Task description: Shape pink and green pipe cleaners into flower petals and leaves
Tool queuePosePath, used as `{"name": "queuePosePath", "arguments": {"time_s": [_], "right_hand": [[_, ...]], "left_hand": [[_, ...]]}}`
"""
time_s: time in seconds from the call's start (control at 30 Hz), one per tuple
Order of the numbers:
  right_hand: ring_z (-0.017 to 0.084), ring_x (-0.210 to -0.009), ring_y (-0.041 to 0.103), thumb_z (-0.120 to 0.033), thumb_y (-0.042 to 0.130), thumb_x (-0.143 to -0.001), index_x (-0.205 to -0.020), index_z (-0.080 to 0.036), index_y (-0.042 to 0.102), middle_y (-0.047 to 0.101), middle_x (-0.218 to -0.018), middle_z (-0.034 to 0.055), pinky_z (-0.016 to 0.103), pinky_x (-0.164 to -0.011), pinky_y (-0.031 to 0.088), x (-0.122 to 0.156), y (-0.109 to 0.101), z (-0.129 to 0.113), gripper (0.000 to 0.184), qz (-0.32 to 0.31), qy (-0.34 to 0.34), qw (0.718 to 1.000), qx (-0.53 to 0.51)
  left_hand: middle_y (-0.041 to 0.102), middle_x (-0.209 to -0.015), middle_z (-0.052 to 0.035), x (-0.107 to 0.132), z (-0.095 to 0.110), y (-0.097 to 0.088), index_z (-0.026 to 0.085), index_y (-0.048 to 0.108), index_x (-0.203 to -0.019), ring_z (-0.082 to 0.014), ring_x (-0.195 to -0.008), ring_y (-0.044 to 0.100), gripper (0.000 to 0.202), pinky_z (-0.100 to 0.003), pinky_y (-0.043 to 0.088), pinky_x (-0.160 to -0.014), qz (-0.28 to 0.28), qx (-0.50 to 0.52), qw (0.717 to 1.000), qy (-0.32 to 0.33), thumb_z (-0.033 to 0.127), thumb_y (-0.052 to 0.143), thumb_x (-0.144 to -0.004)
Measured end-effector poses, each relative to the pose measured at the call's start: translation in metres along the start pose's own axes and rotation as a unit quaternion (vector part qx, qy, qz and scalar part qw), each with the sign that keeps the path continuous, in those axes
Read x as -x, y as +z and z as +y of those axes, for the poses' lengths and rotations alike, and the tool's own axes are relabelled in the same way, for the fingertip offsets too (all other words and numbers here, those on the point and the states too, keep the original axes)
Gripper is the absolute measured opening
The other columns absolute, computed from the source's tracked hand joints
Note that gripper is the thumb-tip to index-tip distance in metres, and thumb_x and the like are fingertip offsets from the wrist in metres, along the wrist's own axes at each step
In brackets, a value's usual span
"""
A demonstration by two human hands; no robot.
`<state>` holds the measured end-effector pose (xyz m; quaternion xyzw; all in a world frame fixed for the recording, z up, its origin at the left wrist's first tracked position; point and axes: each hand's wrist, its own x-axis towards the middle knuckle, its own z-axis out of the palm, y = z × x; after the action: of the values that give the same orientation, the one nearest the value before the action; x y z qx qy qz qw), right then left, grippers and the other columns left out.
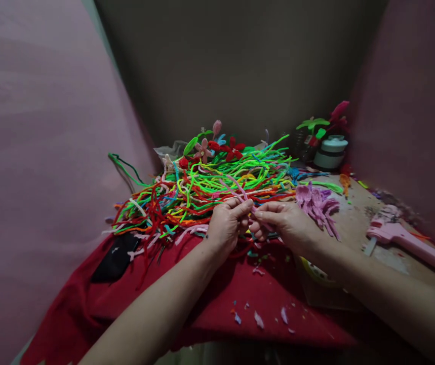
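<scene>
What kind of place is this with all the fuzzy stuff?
It looks like a little craft corner. There's a big pile of colourful fuzzy stems, fuzzy flowers towards the back, and what seems to be a pink glue gun on the right.

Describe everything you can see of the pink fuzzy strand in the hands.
The pink fuzzy strand is pale, thin and soft-looking, like a pipe cleaner. The left hand and right hand pinch it close together, their fingers hiding part of it. Beyond the fingers, two slightly bowed lengths point away and leftward, over the multicoloured pile of strands as seen from here. Whether they are one folded piece or two, or touch the pile, is unclear.
</scene>
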<state>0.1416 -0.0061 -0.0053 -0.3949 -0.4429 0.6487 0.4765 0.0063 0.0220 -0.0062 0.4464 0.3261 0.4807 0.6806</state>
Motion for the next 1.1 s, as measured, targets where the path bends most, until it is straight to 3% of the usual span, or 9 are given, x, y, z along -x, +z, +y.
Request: {"name": "queuePosePath", "arguments": {"time_s": [0.27, 0.37, 0.5, 0.6, 0.77, 0.9, 1.0, 1.03, 1.1], "right_hand": [[0.010, -0.046, 0.056, -0.027, 0.061, -0.072, -0.066, -0.014, 0.059, 0.064, -0.057, 0.0016, 0.025, -0.050, 0.047, -0.003, -0.002, 0.006, 0.015, 0.007, -0.020, 1.000, -0.021], [0.010, -0.044, 0.055, -0.026, 0.060, -0.072, -0.067, -0.014, 0.058, 0.063, -0.056, 0.0010, 0.024, -0.047, 0.045, -0.003, -0.005, 0.007, 0.013, 0.004, -0.011, 1.000, -0.018], [0.009, -0.042, 0.054, -0.025, 0.059, -0.072, -0.069, -0.014, 0.059, 0.063, -0.054, 0.0006, 0.021, -0.045, 0.044, -0.002, -0.010, 0.006, 0.011, 0.002, 0.004, 1.000, -0.022], [0.008, -0.040, 0.053, -0.024, 0.057, -0.072, -0.066, -0.014, 0.058, 0.062, -0.053, 0.0009, 0.019, -0.041, 0.041, 0.001, -0.013, 0.003, 0.012, -0.005, 0.009, 1.000, 0.002], [0.007, -0.036, 0.049, -0.026, 0.056, -0.071, -0.060, -0.014, 0.056, 0.061, -0.050, 0.0007, 0.018, -0.037, 0.034, 0.006, -0.013, -0.002, 0.016, -0.023, 0.000, 0.998, 0.055], [0.007, -0.036, 0.044, -0.026, 0.054, -0.071, -0.053, -0.014, 0.053, 0.057, -0.044, 0.0001, 0.019, -0.039, 0.033, 0.009, -0.011, -0.008, 0.022, -0.044, -0.010, 0.991, 0.125], [0.007, -0.035, 0.041, -0.023, 0.051, -0.071, -0.051, -0.016, 0.049, 0.052, -0.041, -0.0020, 0.020, -0.039, 0.031, 0.010, -0.010, -0.009, 0.022, -0.031, -0.001, 0.980, 0.199], [0.007, -0.036, 0.041, -0.023, 0.050, -0.072, -0.051, -0.016, 0.049, 0.050, -0.041, -0.0026, 0.020, -0.040, 0.030, 0.010, -0.010, -0.008, 0.022, -0.020, -0.020, 0.969, 0.244], [0.008, -0.041, 0.042, -0.021, 0.048, -0.075, -0.054, -0.016, 0.051, 0.048, -0.044, -0.0028, 0.021, -0.042, 0.030, 0.013, -0.008, -0.004, 0.022, 0.003, -0.106, 0.929, 0.354]], "left_hand": [[0.051, -0.050, 0.0024, 0.004, 0.005, 0.002, 0.012, 0.054, -0.066, -0.0054, -0.040, 0.043, 0.026, -0.018, 0.031, -0.041, 0.034, -0.146, 0.989, 0.002, 0.035, 0.066, -0.068], [0.055, -0.059, 0.0008, 0.004, 0.008, 0.003, 0.012, 0.059, -0.066, -0.0078, -0.051, 0.049, 0.017, -0.020, 0.039, -0.050, 0.040, -0.286, 0.953, 0.095, 0.028, 0.064, -0.070], [0.057, -0.079, -0.0017, 0.001, 0.004, -0.005, 0.016, 0.062, -0.077, -0.0106, -0.073, 0.054, 0.004, -0.022, 0.044, -0.066, 0.026, -0.444, 0.834, 0.328, 0.019, 0.059, -0.076], [0.056, -0.087, -0.0036, -0.001, 0.005, -0.011, 0.018, 0.063, -0.087, -0.0107, -0.079, 0.053, 0.012, -0.021, 0.044, -0.067, -0.029, -0.529, 0.725, 0.441, 0.018, 0.053, -0.081], [0.059, -0.088, -0.0043, 0.003, 0.021, -0.011, 0.020, 0.064, -0.082, -0.0154, -0.084, 0.047, 0.013, -0.030, 0.039, -0.076, -0.077, -0.673, 0.550, 0.489, 0.022, 0.051, -0.083], [0.061, -0.080, -0.0046, 0.010, 0.030, -0.005, 0.017, 0.059, -0.081, -0.0172, -0.079, 0.047, 0.016, -0.035, 0.036, -0.078, -0.143, -0.734, 0.480, 0.458, 0.021, 0.045, -0.085], [0.059, -0.074, -0.0079, 0.015, 0.030, -0.001, 0.014, 0.057, -0.073, -0.0181, -0.074, 0.047, 0.020, -0.035, 0.036, -0.075, -0.152, -0.758, 0.494, 0.398, 0.018, 0.041, -0.083], [0.059, -0.075, -0.0087, 0.016, 0.029, 0.000, 0.013, 0.057, -0.073, -0.0184, -0.074, 0.048, 0.019, -0.035, 0.037, -0.074, -0.150, -0.753, 0.525, 0.368, 0.018, 0.041, -0.082], [0.060, -0.074, -0.0083, 0.016, 0.030, 0.001, 0.013, 0.059, -0.074, -0.0175, -0.072, 0.050, 0.018, -0.032, 0.038, -0.070, -0.143, -0.704, 0.642, 0.267, 0.021, 0.044, -0.080]]}}
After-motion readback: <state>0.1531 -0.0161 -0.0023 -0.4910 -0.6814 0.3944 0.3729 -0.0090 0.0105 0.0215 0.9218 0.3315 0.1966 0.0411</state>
